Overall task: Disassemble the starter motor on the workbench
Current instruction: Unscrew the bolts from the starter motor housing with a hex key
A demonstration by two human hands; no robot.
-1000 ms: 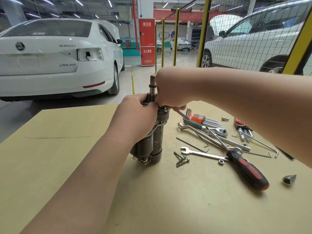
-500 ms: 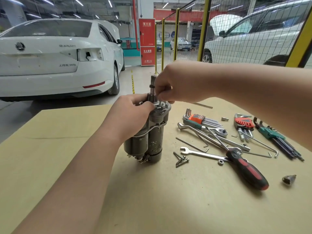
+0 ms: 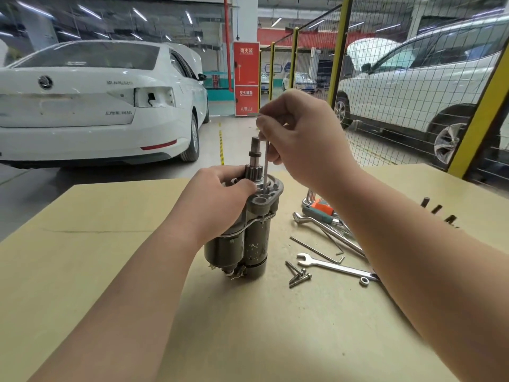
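Note:
The grey starter motor (image 3: 254,244) stands upright on the tan workbench (image 3: 82,271), its pinion shaft (image 3: 254,155) pointing up. My left hand (image 3: 217,199) grips the motor's upper housing from the left, thumb near the pinion gear. My right hand (image 3: 300,139) is above the motor and pinches a thin L-shaped hex key (image 3: 266,166). The key stands vertical, its lower tip in a hole of the top flange (image 3: 271,188).
Right of the motor lie loose bolts (image 3: 298,275), a combination wrench (image 3: 333,264), a loose hex key (image 3: 316,250), a nut (image 3: 364,281) and an orange-holder hex key set (image 3: 319,206). My right forearm covers more tools. A mesh fence (image 3: 385,111) and parked cars stand behind.
My right hand has risen from the flange and turned the hex key upright, with its tip down in the flange. The motor now stands straighter. The view has moved closer.

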